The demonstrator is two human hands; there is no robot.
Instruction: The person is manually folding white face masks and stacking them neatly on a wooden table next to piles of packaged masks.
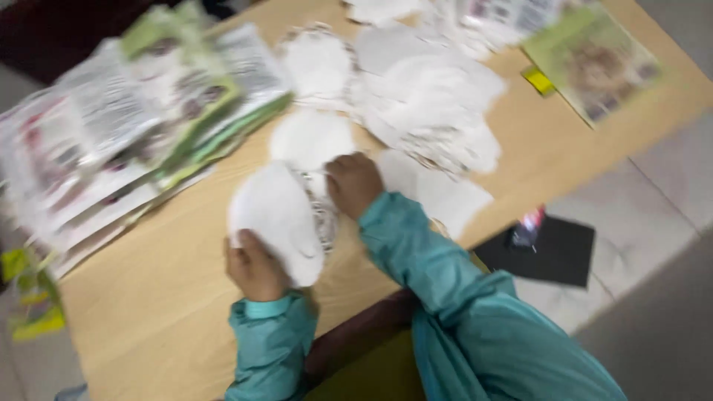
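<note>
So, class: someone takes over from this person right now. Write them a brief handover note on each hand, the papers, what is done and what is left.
Left hand: grips the lower edge of a white paper cutout, lifted off the wooden table.
Right hand: fingers down on the white cutouts beside it; grip unclear from blur.
Things: more white cutouts spread across the table's middle; printed packets stacked at left.
Done: many cutouts laid out.
Left: the one in hand is not yet set down.

Paper cut-outs [427, 96] lie mid-table [163, 312], printed sheets [126, 119] left of them.
</note>
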